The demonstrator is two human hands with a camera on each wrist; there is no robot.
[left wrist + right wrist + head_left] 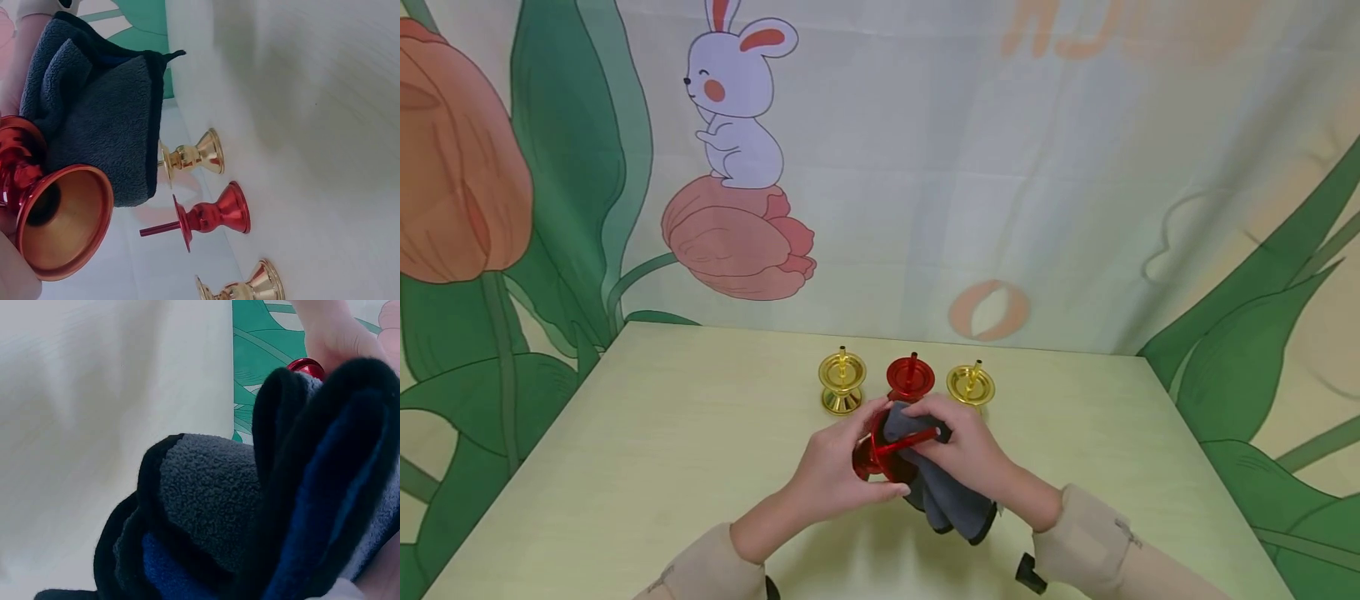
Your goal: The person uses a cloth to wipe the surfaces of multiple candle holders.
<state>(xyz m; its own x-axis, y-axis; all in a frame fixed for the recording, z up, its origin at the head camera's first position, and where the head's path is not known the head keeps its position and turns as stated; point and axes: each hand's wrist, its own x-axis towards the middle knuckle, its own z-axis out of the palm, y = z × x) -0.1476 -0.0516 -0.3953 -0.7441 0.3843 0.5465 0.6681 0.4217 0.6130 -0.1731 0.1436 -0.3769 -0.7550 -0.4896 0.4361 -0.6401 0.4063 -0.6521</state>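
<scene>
While held, stand [891,447] tilts approx. R.

On the table [610,467], the middle holder [911,379] stood between left holder [842,377] and right holder [971,385]. Before it were the handheld holder [889,447] and cloth [951,492] — behind it, the backdrop [887,208].

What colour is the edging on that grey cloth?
Black: the edging shows best in the right wrist view.

Table [647,442] free L & R, 3 stands [912,382] blocking ctr back, slim gaps btwn, cloth [953,498] hanging nr ctr
</scene>
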